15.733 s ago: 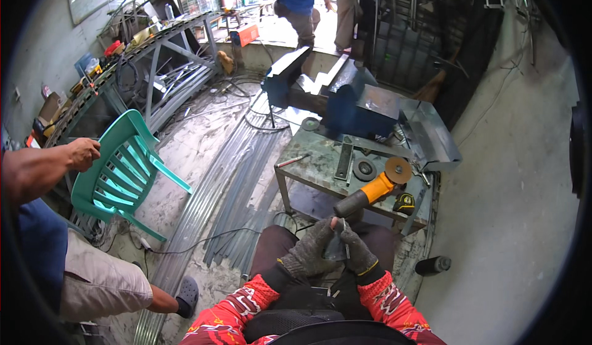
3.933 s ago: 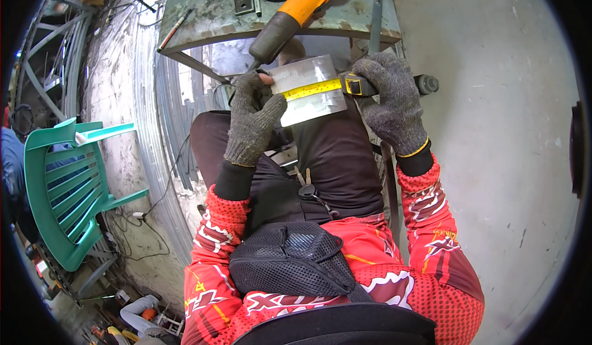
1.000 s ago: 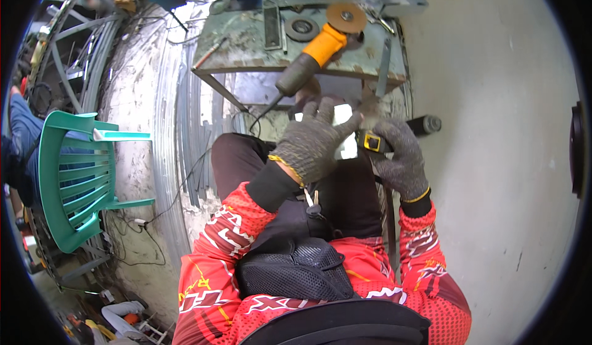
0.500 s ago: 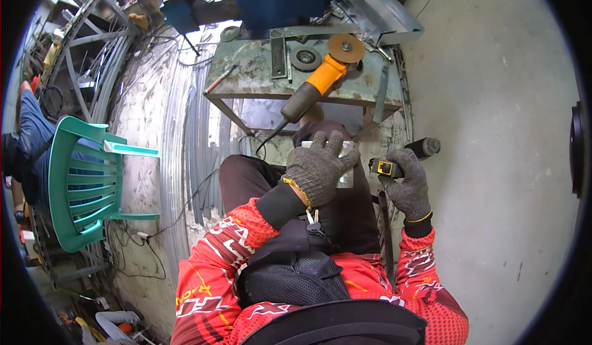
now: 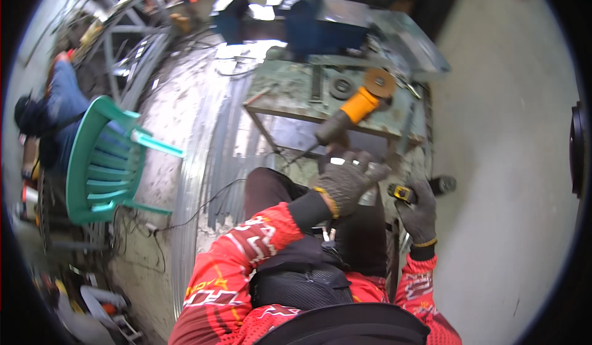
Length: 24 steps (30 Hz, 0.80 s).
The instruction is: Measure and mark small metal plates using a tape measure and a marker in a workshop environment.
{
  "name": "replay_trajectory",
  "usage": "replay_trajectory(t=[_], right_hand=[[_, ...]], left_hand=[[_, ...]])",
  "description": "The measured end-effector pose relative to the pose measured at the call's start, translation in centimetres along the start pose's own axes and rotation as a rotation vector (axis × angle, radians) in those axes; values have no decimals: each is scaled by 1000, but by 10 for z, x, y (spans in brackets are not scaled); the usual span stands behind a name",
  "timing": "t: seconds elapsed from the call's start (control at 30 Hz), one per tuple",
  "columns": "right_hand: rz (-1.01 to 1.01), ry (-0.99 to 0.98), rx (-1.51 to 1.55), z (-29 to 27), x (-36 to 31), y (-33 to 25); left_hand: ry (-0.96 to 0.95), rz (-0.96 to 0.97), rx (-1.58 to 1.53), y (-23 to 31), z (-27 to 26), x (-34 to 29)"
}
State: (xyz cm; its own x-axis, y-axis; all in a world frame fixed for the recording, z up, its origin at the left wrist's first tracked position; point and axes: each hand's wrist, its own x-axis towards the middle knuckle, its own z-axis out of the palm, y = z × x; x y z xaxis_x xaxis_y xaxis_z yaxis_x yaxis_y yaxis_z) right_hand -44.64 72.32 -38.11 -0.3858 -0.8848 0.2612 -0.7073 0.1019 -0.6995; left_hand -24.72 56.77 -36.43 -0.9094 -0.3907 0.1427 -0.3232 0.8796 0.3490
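My left hand (image 5: 345, 186), in a grey knit glove, is closed over a shiny metal piece (image 5: 368, 198) resting on my thigh. The glove hides most of that piece, so its full shape does not show. Over to the right, my right hand (image 5: 420, 212), gloved alike, grips a black and yellow tape measure (image 5: 402, 193) beside the knee. No blade is seen drawn out of it. An orange and dark grey angle grinder (image 5: 354, 109) with a brown disc (image 5: 378, 83) lies on the low metal worktable (image 5: 283, 77) beyond my knees.
A flat metal bar (image 5: 316, 85) and a dark round disc (image 5: 342, 87) lie on the worktable. A black cylinder (image 5: 445, 184) is just beyond my right hand. A green plastic chair (image 5: 105, 166) stands left, with a seated person (image 5: 65, 107) behind it. A cord (image 5: 206, 197) crosses the floor.
The whole view has shifted, so everything sits farther right, with the table lower, and is blurrier. Both hands keep their hold on the metal piece and the tape measure.
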Motion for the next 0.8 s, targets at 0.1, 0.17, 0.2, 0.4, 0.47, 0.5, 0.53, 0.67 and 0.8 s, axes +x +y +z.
replay_trajectory(t=[0.1,0.17,0.2,0.4,0.47,0.5,0.53,0.67,0.8], right_hand=[[-11,44,-33,7,0,1],[-29,41,-15,11,-1,3],[1,55,-30,12,-1,6],[20,20,6,13,-2,14],[1,11,2,13,-2,15],[-4,5,-16,13,-2,15],[-5,5,-16,13,-2,15],[-2,12,0,14,-3,18],[-19,19,23,14,-4,26]], left_hand=[[-60,-46,-43,4,-3,1],[-90,-45,-11,4,-4,1],[-88,-47,-5,2,-3,0],[-39,-2,19,-8,1,-7],[-66,-40,38,-4,1,-8],[-78,-41,47,-1,1,-9],[-96,-56,70,4,0,-10],[-77,-68,118,14,1,-17],[-17,-76,128,21,10,-25]])
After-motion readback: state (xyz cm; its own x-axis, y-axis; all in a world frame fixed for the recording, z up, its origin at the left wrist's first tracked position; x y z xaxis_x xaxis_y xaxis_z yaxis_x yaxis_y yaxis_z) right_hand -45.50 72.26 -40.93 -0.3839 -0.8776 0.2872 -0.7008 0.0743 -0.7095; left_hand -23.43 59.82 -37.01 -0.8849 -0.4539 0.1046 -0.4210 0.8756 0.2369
